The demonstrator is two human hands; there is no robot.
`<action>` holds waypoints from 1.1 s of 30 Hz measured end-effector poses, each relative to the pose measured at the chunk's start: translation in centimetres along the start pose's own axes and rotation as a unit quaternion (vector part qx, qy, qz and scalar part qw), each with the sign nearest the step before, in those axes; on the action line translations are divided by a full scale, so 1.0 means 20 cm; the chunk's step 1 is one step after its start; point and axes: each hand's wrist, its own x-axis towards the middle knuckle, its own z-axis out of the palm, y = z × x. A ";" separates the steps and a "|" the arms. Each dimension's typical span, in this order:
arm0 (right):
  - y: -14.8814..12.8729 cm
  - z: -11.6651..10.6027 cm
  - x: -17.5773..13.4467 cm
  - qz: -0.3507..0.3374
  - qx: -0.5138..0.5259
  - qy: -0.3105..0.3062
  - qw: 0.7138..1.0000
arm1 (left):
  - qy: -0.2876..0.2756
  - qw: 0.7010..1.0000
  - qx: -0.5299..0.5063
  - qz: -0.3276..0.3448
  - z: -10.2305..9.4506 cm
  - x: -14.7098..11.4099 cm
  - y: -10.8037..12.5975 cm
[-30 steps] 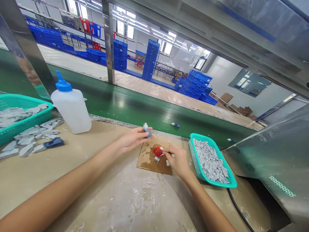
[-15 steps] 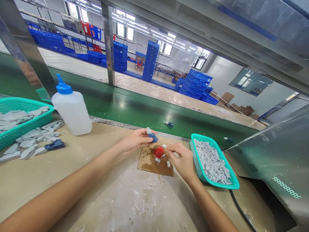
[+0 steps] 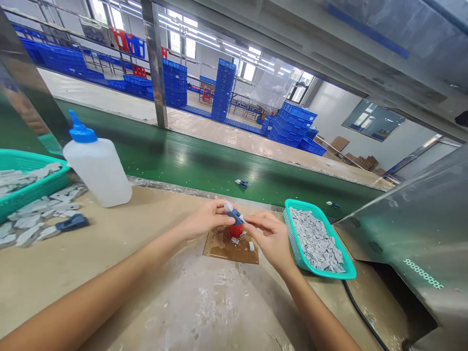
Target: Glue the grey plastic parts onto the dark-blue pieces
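Note:
My left hand (image 3: 210,220) pinches a dark blue plastic part (image 3: 236,214) with a pale grey piece at its upper end. Against the part's right end, my right hand (image 3: 270,235) holds a small white plastic piece (image 3: 241,219) between thumb and fingertips. Just beneath them, a red cap-like object (image 3: 236,230) sits on a wet brown square board (image 3: 228,252). A few small white pieces (image 3: 251,246) lie on that board. Whether the white piece is seated in the blue part cannot be seen.
At right stands a teal basket (image 3: 349,274) heaped with small grey pieces. A white squeeze bottle (image 3: 104,170) with a blue nozzle is at left, near another teal basket (image 3: 58,178) and loose grey parts (image 3: 31,219). Blue-and-white assemblies (image 3: 242,183) lie on the green conveyor belt (image 3: 197,170).
My right hand has brought the small white piece up from beside the red object to the blue part's end. The blue part is lower and tilted. The belt items have shifted left in view.

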 end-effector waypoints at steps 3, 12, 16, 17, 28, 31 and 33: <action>0.00 0.00 0.00 -0.030 -0.006 -0.014 0.999 | 0.014 0.999 -0.043 -0.017 0.01 0.00 -0.02; -0.02 0.00 0.00 -0.145 -0.081 -0.057 0.984 | 0.076 0.989 -0.127 0.004 0.11 -0.01 -0.08; 0.01 -0.14 0.07 -0.130 -0.148 -0.011 0.980 | 0.140 0.988 -0.004 0.062 0.02 0.05 -0.05; 0.04 -0.21 0.10 -0.110 -0.171 0.018 0.979 | 0.170 0.979 0.057 0.096 -0.03 0.08 -0.05; 0.37 -0.55 0.16 0.188 -0.437 -0.137 0.869 | 0.273 0.627 0.728 0.045 -0.53 0.45 -0.05; 0.37 -0.54 0.17 0.195 -0.444 -0.142 0.863 | 0.224 0.631 0.739 0.073 -0.44 0.55 -0.04; 0.37 -0.55 0.18 0.200 -0.444 -0.145 0.861 | 0.161 0.667 0.723 0.082 -0.38 0.61 -0.05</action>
